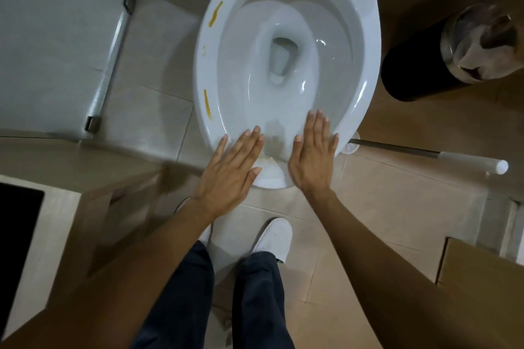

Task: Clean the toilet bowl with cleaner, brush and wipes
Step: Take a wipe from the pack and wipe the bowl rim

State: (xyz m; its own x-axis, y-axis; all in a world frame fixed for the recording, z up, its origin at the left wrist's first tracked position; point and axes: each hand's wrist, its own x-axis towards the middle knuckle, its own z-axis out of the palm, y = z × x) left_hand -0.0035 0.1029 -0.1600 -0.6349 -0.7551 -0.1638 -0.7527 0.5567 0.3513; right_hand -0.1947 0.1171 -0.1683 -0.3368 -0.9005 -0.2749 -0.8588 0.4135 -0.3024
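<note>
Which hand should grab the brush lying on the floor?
Probably the right hand: the brush lies on the floor to its right. The left hand hovers farther away.

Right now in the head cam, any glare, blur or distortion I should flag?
Head view: wide-angle bending curves the floor tiles and walls at the edges; small specular highlights sit on the wet toilet bowl inner wall; motion blur smears the left forearm and the brown box at lower left; the left hand and right hand are fairly sharp; overall light is dim and cool.
</note>
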